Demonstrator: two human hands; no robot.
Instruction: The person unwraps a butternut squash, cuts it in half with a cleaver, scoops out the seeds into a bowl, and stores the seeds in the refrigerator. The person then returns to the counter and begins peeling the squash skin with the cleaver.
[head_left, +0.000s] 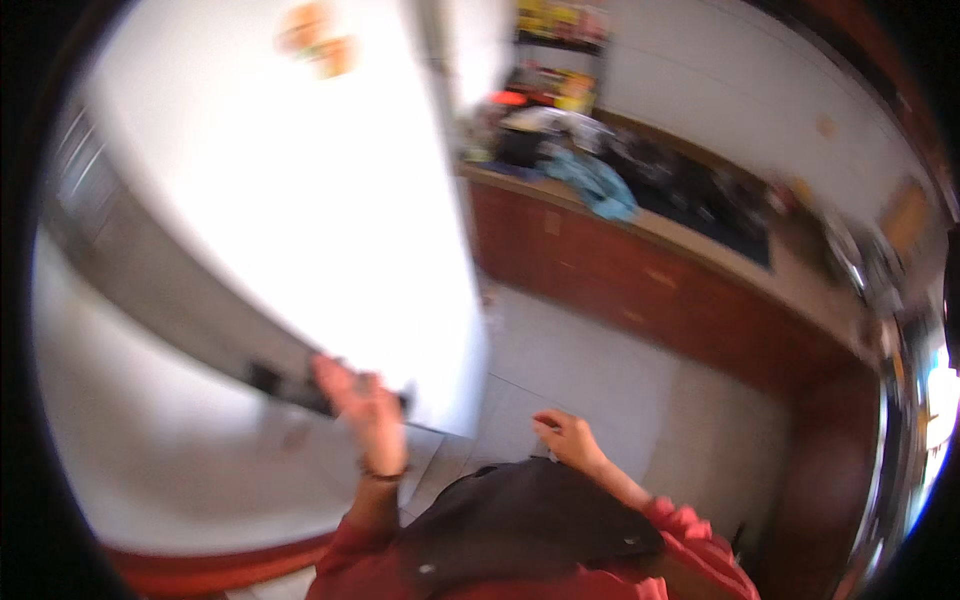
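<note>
My left hand, blurred and with a bracelet at the wrist, is against the edge of a large white door or panel; its fingers are spread. Whether it grips that edge is unclear. Orange shapes mark the panel's upper part. In front of my dark apron, my right hand hangs with curled fingers over the floor, touching neither the panel nor the counter. What lies inside its fingers is hidden.
Beyond the tiled floor runs a counter with reddish-brown cabinets. A light-blue cloth drapes over its front edge, near a dark stove top. A rack holds colourful packages.
</note>
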